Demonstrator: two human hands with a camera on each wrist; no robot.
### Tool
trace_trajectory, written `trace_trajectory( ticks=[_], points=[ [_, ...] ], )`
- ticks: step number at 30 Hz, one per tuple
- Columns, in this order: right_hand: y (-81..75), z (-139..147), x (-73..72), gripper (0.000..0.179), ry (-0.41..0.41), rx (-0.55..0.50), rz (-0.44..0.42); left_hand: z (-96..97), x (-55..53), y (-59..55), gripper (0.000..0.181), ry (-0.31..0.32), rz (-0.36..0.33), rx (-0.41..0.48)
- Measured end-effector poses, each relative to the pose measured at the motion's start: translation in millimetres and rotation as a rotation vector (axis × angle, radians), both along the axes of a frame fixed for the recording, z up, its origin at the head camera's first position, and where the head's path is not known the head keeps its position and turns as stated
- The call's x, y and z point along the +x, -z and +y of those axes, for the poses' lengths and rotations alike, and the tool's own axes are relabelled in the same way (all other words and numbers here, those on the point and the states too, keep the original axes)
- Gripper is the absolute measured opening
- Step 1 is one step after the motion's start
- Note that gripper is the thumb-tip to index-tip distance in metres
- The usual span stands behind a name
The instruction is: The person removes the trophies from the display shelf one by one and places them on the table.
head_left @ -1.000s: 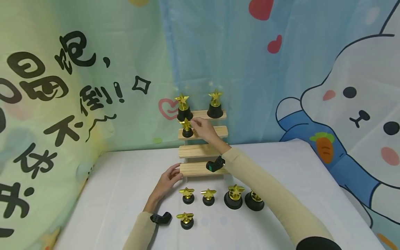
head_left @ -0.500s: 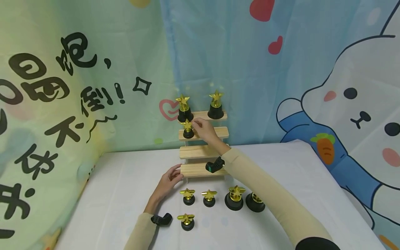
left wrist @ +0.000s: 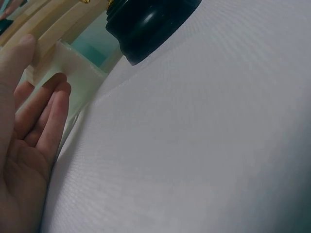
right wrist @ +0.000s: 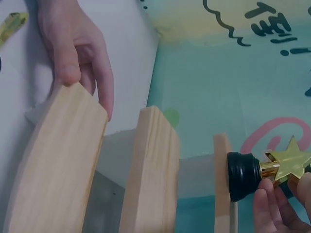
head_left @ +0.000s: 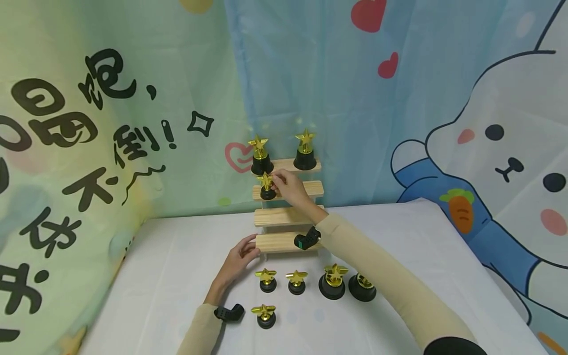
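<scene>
A small gold star trophy (head_left: pixel 266 184) with a black base stands at the left end of the second-highest plank of a wooden tiered display stand (head_left: pixel 284 216). The right hand (head_left: pixel 290 188) pinches it by the gold star part; in the right wrist view, the black base (right wrist: pixel 243 177) is against the plank. At the left end of the lowest plank is the left hand (head_left: pixel 237 259). Its thumb (right wrist: pixel 69 68) and index finger span the plank's end in the right wrist view, while its other fingers lie beside the clear side panel (left wrist: pixel 80 68).
Two larger star trophies, left (head_left: pixel 261 157) and right (head_left: pixel 304 152), stand on the top plank. Before the stand, several more trophies, including a small one (head_left: pixel 266 315) and a large one (head_left: pixel 332 282), stand on the white tablecloth (head_left: pixel 177 276). A printed curtain (head_left: pixel 355 123) hangs behind.
The right hand has shifted the small trophy slightly toward the front edge of its plank. The left hand keeps its place on the lowest plank.
</scene>
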State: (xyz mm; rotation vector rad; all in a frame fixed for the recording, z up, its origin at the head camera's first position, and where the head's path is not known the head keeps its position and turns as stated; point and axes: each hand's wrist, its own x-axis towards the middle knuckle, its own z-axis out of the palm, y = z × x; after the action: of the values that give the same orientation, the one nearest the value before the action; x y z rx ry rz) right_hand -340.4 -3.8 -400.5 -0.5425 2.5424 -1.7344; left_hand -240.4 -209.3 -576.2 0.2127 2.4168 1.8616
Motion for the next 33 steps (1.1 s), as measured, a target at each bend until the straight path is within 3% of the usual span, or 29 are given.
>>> trace_trajectory(
  ticks=[10, 15, 18, 25, 33],
  points=[
    [-9.3, 11.9, 25.6, 0.028, -0.026, -0.006, 0.030, -0.9, -1.2, -1.1, 0.054, 0.005, 0.013, 0.024],
    [-7.5, 21.2, 42.6, 0.031, -0.057, -0.015, -0.002, -1.8, -2.1, 0.5, 0.055, 0.013, 0.007, 0.025],
    [-6.8, 27.6, 56.4, 0.032, -0.078, -0.021, -0.023, -1.6, -1.8, 1.3, 0.055, 0.016, 0.001, 0.027],
    [-4.3, 48.6, 95.4, 0.030, -0.127, 0.008, 0.031, -1.7, -0.7, 0.5, 0.055, 0.010, -0.001, 0.007],
    [1.2, 68.5, 136.3, 0.029, -0.171, -0.018, -0.038, -1.0, -1.1, 1.6, 0.056, 0.014, 0.024, 0.035]
  ],
)
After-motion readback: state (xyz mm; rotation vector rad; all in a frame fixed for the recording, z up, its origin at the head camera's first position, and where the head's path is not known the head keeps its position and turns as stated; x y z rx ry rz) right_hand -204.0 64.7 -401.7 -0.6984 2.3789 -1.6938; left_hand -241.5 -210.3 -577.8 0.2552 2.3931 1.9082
